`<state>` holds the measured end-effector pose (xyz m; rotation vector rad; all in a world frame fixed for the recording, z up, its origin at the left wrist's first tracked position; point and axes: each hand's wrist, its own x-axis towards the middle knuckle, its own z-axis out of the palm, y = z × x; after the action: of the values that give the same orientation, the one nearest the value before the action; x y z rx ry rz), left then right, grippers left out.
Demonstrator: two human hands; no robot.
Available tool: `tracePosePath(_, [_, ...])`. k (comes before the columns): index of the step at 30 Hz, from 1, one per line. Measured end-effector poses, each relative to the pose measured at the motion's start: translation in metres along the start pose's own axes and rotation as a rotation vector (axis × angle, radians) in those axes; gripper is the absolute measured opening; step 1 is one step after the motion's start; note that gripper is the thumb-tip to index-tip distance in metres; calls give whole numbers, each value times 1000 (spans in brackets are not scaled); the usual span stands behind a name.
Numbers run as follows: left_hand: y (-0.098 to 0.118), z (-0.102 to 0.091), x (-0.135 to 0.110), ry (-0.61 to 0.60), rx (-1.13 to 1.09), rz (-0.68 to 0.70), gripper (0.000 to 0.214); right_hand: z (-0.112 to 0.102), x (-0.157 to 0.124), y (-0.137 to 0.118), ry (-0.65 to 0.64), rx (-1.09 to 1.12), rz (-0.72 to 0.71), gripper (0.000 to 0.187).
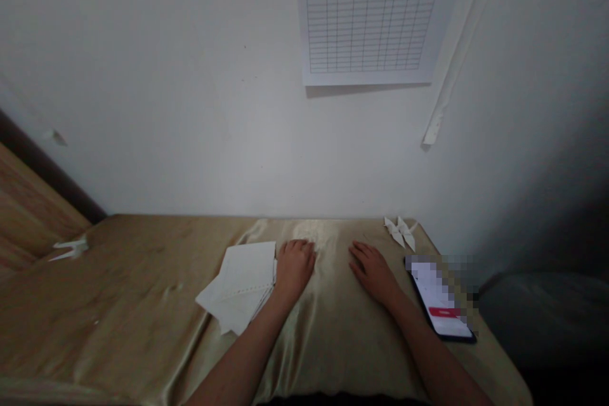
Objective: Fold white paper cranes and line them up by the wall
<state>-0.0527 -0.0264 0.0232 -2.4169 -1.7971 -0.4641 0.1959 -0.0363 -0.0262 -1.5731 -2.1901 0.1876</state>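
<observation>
My left hand (295,266) rests palm down on the gold satin cloth (328,342), holding nothing, its fingers loosely extended. Just left of it lies a fanned pile of white paper sheets (247,276), one with a perforated edge; the wrist is close against the pile. Across a gap of cloth, my right hand (372,268) also lies flat with its fingers apart and nothing in it. Beyond it, near the far right corner, sit folded white paper pieces (400,232). A phone (440,301) with a lit, partly blurred screen lies right of my right forearm.
A white wall (190,108) rises behind the table, with a printed grid sheet (371,22) and a hanging paper strip (457,63) on it. At the far left, another folded white paper piece (71,248) lies near a wooden panel (28,203).
</observation>
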Motion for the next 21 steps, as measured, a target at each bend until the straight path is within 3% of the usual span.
tracePosePath(4, [-18,-23,0,29,141,-290,33,1,0,1,31,19,-10,45])
tracePosePath(6, [-29,-26,-1,27,206,-414,34,1,-1,0,46,21,-12,44])
tracePosePath(10, [-48,-21,-2,-86,187,-571,48,2,0,0,60,16,-14,44])
tracePosePath(21, [-64,-21,3,-182,91,-610,39,2,1,1,47,2,-17,44])
